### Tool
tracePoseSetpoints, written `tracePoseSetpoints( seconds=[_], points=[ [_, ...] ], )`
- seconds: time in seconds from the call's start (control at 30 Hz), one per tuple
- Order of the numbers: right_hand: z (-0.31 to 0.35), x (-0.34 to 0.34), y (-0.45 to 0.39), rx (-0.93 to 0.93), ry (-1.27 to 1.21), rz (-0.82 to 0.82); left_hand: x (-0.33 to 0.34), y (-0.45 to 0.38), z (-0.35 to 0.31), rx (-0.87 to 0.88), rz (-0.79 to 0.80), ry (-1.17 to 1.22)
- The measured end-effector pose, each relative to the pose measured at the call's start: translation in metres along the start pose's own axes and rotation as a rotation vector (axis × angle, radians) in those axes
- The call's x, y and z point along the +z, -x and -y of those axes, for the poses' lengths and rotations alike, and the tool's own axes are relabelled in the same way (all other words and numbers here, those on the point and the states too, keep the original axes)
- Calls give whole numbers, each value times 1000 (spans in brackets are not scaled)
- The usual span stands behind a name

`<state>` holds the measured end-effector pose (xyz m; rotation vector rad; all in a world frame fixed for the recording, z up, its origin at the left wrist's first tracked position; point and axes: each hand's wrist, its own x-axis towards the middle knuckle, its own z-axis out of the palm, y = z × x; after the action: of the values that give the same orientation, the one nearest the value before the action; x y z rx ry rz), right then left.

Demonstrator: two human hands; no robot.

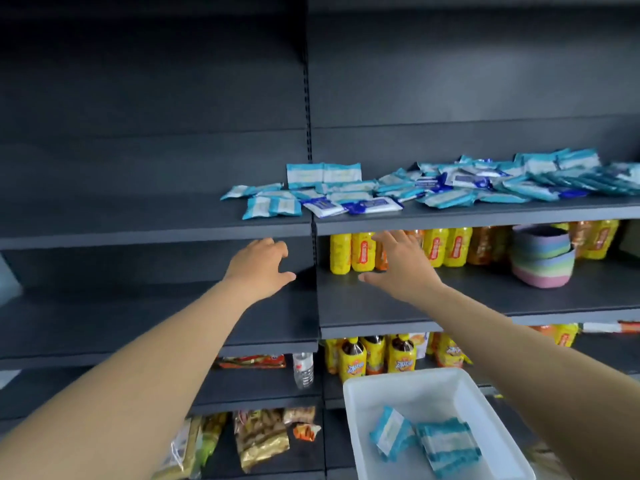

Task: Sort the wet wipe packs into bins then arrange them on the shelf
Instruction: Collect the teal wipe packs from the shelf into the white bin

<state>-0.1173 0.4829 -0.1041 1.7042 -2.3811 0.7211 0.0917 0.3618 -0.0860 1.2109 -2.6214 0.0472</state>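
Several light-blue and dark-blue wet wipe packs lie scattered on a dark shelf at chest height. A white bin sits low at the right and holds a few light-blue packs. My left hand reaches forward below the shelf's front edge, fingers loosely spread and holding nothing. Just to its right, my right hand also stretches forward with straight fingers, in front of yellow bottles, holding nothing.
Yellow and orange bottles line the shelf under the wipes, beside stacked pastel woven baskets. Lower shelves carry more bottles, a clear bottle and snack bags. The left shelf bays are bare.
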Motion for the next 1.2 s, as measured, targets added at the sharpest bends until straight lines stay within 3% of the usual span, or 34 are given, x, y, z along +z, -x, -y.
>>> tracePoseSetpoints(
  seconds=[0.33,0.6,0.73,0.93,1.03,1.2],
  points=[
    [56,-5,-114,-12,-123,-24,-46,-69,105,-190,-101,93],
    [71,68,-263,-31,-255,175,-10,-203,196,-295,-50,210],
    [69,98,-327,-36,-197,441,11,-268,224,-283,47,366],
    [70,112,-381,-8,9,737,38,-321,219,-92,338,489],
    [74,115,-391,9,98,807,43,-335,207,3,458,432],
    [76,117,-398,32,139,841,49,-352,201,17,607,504]
  ],
)
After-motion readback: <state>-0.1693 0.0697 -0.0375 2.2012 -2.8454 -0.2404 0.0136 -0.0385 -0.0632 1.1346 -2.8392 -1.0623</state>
